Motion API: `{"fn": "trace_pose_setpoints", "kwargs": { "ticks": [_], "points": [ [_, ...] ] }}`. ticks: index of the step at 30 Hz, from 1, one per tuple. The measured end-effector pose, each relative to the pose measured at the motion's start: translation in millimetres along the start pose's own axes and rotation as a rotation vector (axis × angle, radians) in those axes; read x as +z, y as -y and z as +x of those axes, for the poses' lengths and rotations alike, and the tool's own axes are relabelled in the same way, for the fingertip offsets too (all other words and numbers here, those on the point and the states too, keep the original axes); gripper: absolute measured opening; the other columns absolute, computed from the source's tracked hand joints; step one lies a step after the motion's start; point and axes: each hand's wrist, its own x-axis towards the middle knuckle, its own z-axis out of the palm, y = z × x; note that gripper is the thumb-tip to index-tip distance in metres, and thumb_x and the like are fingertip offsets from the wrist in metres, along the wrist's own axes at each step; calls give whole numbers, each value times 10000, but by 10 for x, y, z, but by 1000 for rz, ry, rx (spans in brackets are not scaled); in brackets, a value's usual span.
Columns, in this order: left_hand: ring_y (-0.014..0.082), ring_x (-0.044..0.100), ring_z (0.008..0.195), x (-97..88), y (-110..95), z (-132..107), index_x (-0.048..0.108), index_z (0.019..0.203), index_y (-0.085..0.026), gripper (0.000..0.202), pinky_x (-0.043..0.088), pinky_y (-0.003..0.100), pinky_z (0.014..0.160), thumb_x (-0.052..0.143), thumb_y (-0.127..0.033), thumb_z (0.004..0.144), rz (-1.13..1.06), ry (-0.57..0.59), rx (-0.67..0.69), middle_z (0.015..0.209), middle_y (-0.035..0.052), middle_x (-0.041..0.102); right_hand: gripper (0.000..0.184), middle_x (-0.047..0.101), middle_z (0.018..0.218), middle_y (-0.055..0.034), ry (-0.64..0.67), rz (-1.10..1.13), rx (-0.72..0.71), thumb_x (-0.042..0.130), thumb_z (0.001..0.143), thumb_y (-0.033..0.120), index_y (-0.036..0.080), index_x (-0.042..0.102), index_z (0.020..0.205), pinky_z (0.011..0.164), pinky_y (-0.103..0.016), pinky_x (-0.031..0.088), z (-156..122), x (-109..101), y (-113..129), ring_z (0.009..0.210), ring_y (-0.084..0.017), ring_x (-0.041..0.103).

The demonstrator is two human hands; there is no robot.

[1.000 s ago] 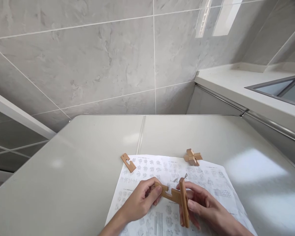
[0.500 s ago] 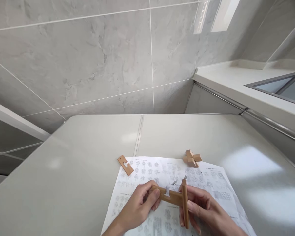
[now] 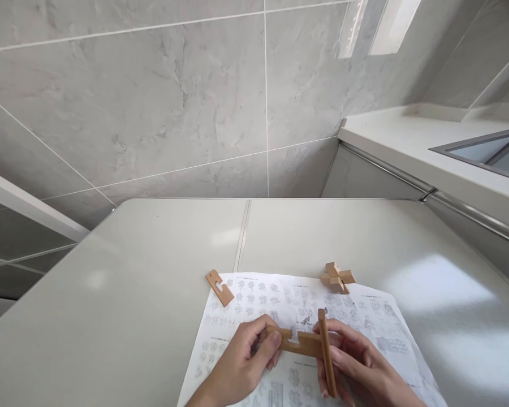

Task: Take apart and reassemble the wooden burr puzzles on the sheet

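Observation:
My left hand (image 3: 246, 356) pinches one end of a notched wooden puzzle piece (image 3: 307, 344) between thumb and fingers. Its other end meets a second wooden puzzle piece (image 3: 327, 356), which stands crosswise to it. My right hand (image 3: 360, 359) grips that second piece; the fingers behind it are partly hidden. Whether the two pieces interlock I cannot tell. Both hands are over a printed sheet (image 3: 214, 333) with rows of small puzzle drawings. A loose notched wooden piece (image 3: 226, 295) lies at the sheet's far left corner. Along its far edge sits a cross-shaped wooden puzzle (image 3: 338, 278).
The sheet lies on a glossy pale table (image 3: 123, 316) with a seam across it. A grey tiled wall (image 3: 152, 102) rises behind. To the right is a white counter (image 3: 398, 130) with a metal-framed opening (image 3: 487, 150).
The view has shifted slightly, moving everything a little to the right in the picture. The crosswise piece leans slightly more. Both hands keep their hold on the pieces.

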Motion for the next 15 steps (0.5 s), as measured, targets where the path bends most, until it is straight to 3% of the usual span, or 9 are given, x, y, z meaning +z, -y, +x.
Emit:
{"fn": "trace_pose_setpoints", "kwargs": {
  "ticks": [9, 12, 15],
  "points": [
    [124, 420, 614, -11, 41, 2, 573, 895, -189, 504, 343, 268, 595, 509, -643, 1104, 10, -26, 7, 690, -27, 501, 486, 745, 746, -45, -19, -73, -56, 786, 932, 677, 214, 811, 1077, 552, -273, 427, 17, 72, 16, 664, -186, 632],
    [132, 440, 624, -28, 42, -1, 585, 909, -190, 504, 360, 277, 611, 506, -649, 1102, 21, -23, 24, 696, -19, 517, 485, 715, 700, -32, -25, -77, -42, 782, 940, 667, 211, 809, 1103, 556, -278, 410, 11, 49, 17, 620, -171, 585],
    [142, 442, 632, -74, 29, -1, 563, 897, -205, 520, 378, 290, 641, 500, -684, 1090, 15, -91, 35, 686, -23, 513, 490, 665, 624, 0, -79, -69, -28, 775, 953, 666, 217, 792, 1148, 564, -272, 374, -35, 15, 62, 554, -132, 473]
  ]
}}
